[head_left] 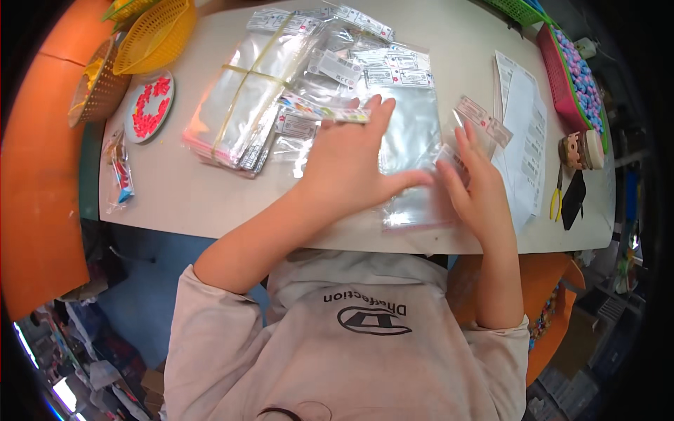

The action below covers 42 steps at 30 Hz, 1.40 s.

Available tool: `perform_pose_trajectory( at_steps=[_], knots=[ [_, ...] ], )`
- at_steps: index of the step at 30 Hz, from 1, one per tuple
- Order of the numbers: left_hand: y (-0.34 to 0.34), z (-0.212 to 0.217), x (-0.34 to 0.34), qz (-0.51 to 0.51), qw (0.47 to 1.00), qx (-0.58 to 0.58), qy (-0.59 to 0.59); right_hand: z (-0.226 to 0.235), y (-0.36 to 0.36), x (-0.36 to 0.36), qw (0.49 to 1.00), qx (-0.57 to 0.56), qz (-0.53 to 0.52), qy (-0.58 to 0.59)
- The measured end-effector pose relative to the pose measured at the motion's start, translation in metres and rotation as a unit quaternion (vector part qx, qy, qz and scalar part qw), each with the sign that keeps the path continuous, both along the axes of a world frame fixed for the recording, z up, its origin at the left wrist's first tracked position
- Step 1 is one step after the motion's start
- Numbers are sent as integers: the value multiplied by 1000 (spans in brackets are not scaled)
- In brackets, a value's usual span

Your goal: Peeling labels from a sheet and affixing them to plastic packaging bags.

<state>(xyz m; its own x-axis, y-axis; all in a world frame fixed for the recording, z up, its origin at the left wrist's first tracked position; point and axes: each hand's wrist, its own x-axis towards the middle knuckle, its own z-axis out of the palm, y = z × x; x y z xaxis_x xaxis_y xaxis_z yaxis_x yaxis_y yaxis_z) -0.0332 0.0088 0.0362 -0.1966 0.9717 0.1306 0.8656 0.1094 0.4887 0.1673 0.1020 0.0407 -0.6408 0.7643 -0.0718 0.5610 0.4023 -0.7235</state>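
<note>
Pale bench (168,193) in a cluttered workroom, seen from the worker's head: 2 bare hands work over clear plastic packaging. L hand (345,160) is spread, its thumb stretched toward the R hand (481,184), whose fingers & thumb are parted too; no pinch shows in either. Main clear bag (413,130) lies flat btwn the 2, long axis running away from the worker, printed header at the far end, plain end near the bench edge. L hand is nearer, its thumb over the bag's middle; R hand sits along the R edge, fingertips at a small clear packet w/ a pale card (483,118). Whether they touch it, can't tell.

Coloured-dot strip (309,107) lies by the L fingertips. Beyond & L of that hand: a banded bundle of bags (242,88); farther L, a white plate (168,116) w/ red pieces (144,124) & a yellow basket (156,36). R of the R hand: paper sheets (523,140), yellow-handled pliers (556,201), a jar (577,151) & a pink basket (554,77) of beads (577,76).
</note>
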Motion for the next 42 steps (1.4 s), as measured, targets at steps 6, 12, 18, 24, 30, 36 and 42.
perform_pose_trajectory(
  at_steps=[6,12,18,24,30,36,42],
  knots=[
    [9,0,-37,74,976,118,-164,-30,-19,-15,968,215,105,-72],
    [23,-25,-65,30,982,150,-108,-23,-12,-17,980,161,47,104],
    [25,-3,-87,101,915,235,-313,11,-31,-90,925,152,168,306],
    [-2,24,-118,173,911,285,-244,-32,-15,-139,931,206,299,47],
    [-17,23,-70,151,945,170,-234,-11,3,-131,955,-122,103,250],
    [-22,9,-45,-18,994,103,23,31,7,-68,983,64,6,169],
    [-3,2,-45,-80,993,14,92,-30,33,53,872,383,-182,-244]
  ],
)
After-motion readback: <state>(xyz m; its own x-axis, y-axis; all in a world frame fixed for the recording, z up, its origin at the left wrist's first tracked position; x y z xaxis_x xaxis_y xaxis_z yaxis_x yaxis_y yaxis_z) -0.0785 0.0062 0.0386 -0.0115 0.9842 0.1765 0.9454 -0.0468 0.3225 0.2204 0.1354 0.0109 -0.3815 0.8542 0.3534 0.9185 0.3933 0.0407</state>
